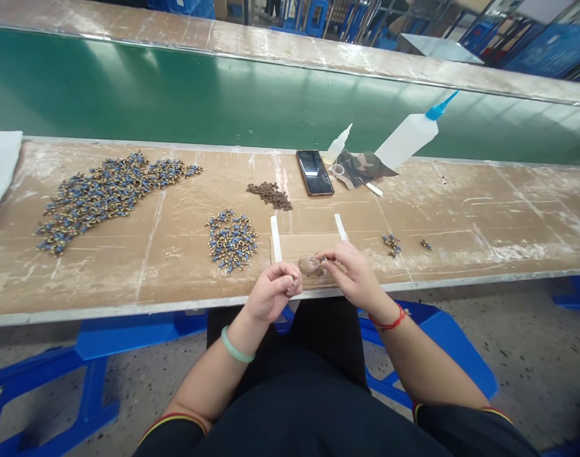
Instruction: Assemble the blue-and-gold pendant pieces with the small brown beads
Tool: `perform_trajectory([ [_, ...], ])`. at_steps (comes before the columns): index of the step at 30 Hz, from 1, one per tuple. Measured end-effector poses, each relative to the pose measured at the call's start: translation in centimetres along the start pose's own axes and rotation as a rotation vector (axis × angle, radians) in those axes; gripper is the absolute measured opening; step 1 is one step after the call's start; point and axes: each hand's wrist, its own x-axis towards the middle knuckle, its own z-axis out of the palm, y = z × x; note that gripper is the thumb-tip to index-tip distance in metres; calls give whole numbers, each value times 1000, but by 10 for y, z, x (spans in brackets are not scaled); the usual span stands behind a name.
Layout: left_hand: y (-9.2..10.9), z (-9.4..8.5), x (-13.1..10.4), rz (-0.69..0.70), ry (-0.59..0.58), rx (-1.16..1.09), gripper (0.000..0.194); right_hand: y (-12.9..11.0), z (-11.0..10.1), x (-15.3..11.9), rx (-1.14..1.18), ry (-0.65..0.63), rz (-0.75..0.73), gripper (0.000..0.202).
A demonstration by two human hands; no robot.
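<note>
Thumb and fingers of the right hand (pixel 351 271) are pinching something tiny, too small to identify, right beside a clear round dish (pixel 309 264) that sits on a cardboard piece (pixel 302 244) near the tabletop's front edge (pixel 147 310). Left hand's (pixel 275 289) fingertips are pressed together just left of the dish; can't tell if anything's in there. Can't make out any writing on the phone (pixel 315 173) or white bottle (pixel 408 143) either. Sideways, a blue-and-gold pile (pixel 233 241) sits near the left hand, while some bare tabletop separates the right one from a little cluster (pixel 391 245). Brown bits (pixel 271 195) lie beyond the cardboard.
</note>
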Motion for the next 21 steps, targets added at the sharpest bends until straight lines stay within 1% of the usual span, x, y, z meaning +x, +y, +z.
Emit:
perform_trajectory([
  [2,1,2,0,-1,12,1,37,-4,-2,-2,5,68,46,15],
  [4,2,5,-2,0,22,-9,36,-14,-3,-5,45,171,99,15],
  [5,3,8,-3,-2,20,-17,36,-21,-3,-6,95,218,121,16],
  [7,4,15,-6,-5,0,-38,35,-36,1,-8,271,276,146,15],
  [11,10,32,-13,-4,-33,-48,36,-68,19,-9,708,320,130,15],
  [13,14,37,-16,14,-16,-15,37,-81,29,-10,843,340,119,15],
  [17,20,43,-23,70,70,90,43,-95,41,-14,950,354,106,13],
  [21,23,46,-29,129,94,177,42,-102,40,-16,924,356,76,14],
])
